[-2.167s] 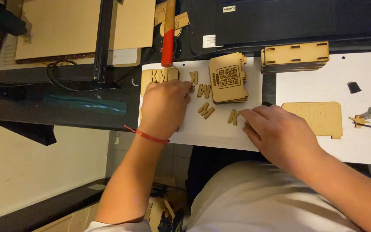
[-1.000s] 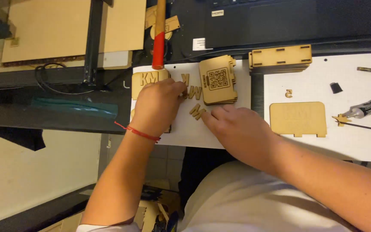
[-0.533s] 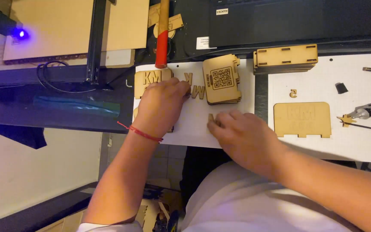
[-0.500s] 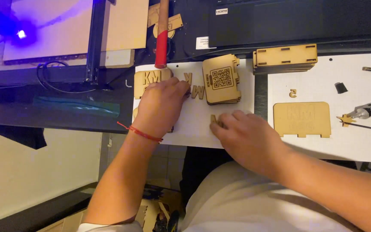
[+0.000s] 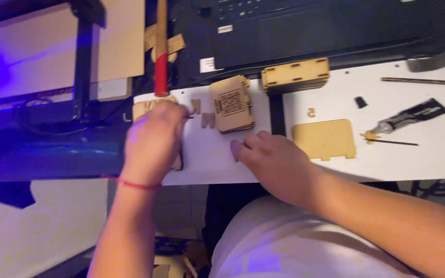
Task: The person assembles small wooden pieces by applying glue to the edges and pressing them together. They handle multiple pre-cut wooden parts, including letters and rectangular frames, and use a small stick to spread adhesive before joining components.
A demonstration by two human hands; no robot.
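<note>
Item: small cut wooden letters (image 5: 203, 114) lying loose on the white table (image 5: 217, 164), just beside a stack of square wooden plaques (image 5: 232, 104).

Left hand (image 5: 153, 139): rests over a wooden base plate (image 5: 148, 108) that already carries letters. Its fingers are curled down against the plate's right end; whether they pinch a letter cannot be told.

Right hand (image 5: 274, 159): lies flat on the table near the front edge, fingers together, holding nothing visible.

Risks: the loose letters lie close to both hands, so a sweep of the wrist could likely knock them off the front edge. A letter may seat crooked, since the hand hides the plate.

Containers: a slotted wooden box (image 5: 295, 74) stands behind, contents hidden; a glue tube (image 5: 410, 116) lies well apart to the right.
</note>
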